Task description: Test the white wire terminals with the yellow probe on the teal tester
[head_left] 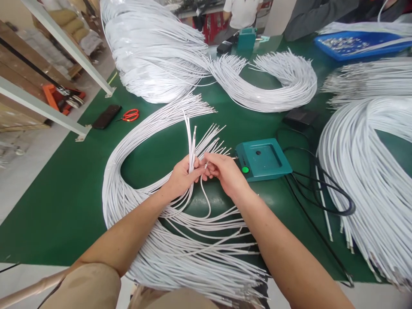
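Several white cables (192, 143) stand upright in my left hand (183, 175), which is closed around them. My right hand (222, 171) is closed beside it, pinching the end of one white cable (206, 197) that loops down below the fingers. The two hands touch or nearly touch. A curved bundle of white cables (112, 184) lies around and under my hands, its ends fanned out in front of me. Right of my right hand sits a small teal machine (265, 156) with a green button (245, 170); its left side is partly hidden.
Orange-handled scissors (130, 115) and a dark phone-like object (107, 116) lie at left. More white cable bundles (154, 47) are at the back and right (354, 141). A black cord (334, 206) trails right of the machine. A blue tray (341, 53) stands far right; people (243, 13) are behind.
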The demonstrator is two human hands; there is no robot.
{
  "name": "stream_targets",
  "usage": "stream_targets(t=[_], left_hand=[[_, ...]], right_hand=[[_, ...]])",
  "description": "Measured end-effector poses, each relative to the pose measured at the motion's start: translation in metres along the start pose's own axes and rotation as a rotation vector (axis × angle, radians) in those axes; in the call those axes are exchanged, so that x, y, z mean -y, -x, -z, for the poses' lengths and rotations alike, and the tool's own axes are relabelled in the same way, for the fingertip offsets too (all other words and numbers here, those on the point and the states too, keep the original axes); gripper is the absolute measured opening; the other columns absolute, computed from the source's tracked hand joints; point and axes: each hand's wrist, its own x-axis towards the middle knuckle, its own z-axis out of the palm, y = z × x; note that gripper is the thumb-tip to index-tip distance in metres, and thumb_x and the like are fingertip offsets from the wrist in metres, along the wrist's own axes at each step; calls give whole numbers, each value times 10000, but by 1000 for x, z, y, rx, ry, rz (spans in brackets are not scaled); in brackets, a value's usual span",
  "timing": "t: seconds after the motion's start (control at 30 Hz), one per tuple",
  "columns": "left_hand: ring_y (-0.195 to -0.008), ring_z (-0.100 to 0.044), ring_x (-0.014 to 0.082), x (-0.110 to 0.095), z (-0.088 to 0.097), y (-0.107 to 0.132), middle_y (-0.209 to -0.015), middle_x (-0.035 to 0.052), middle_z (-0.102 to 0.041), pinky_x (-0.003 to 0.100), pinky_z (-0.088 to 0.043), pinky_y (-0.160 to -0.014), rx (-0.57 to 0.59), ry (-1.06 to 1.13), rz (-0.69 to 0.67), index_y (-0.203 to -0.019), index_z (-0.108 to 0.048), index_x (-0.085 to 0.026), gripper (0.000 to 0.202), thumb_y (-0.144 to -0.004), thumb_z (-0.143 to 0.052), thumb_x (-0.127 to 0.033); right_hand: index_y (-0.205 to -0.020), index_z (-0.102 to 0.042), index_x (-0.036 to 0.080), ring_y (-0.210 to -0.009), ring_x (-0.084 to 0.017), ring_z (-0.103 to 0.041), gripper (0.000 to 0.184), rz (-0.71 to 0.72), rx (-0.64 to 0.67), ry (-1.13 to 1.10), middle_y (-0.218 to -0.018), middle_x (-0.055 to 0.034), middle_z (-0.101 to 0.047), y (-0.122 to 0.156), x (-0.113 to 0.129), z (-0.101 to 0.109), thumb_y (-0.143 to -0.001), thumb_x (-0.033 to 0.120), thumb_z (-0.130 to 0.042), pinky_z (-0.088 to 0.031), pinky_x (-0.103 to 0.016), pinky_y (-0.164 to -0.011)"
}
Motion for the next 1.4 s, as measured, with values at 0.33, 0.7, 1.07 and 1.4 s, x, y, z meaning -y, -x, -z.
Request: stream_targets(t=[0.33,0.7,1.07,1.4], left_hand=[[-550,-580,75,1,6,-1,-679,-34,-596,212,-452,-548,-79,-5,19,-758,-415,-176,316,-764,-707,-298],[-680,-644,124,3,7,-1,-764,-19,-602,220,-476,-580,-19,94,-38,-1260,-489,-221,527,-783,-694,-312],[-671,-621,115,3,9,-2,-763,0,-599,206,-468,-561,17,20,-28,-1146,-591,-188,386,-801,-669,-344],[-580,-591,91,0,12,-5,-705,6,-615,156,-330,-413,8,330,234,-1095,-611,-158,426,-711,-755,-271]], right_hand=[[-606,-556,163,-505,-76,-467,337,-70,178,-165,-517,62,-459,-2,-5,9,-746,436,-693,-416,-251,-608],[-688,-663,145,-559,-75,-489,219,77,-72,60,-620,13,-604,4,2,1,-692,358,-711,-426,-231,-596],[-721,-678,173,-640,-136,-581,152,299,-126,543,-685,-4,-662,2,0,7,-772,293,-599,-450,-260,-632],[-784,-612,171,-807,-196,-533,274,842,-50,1521,-825,-86,-627,5,-2,13,-926,166,-378,-379,-308,-738]])
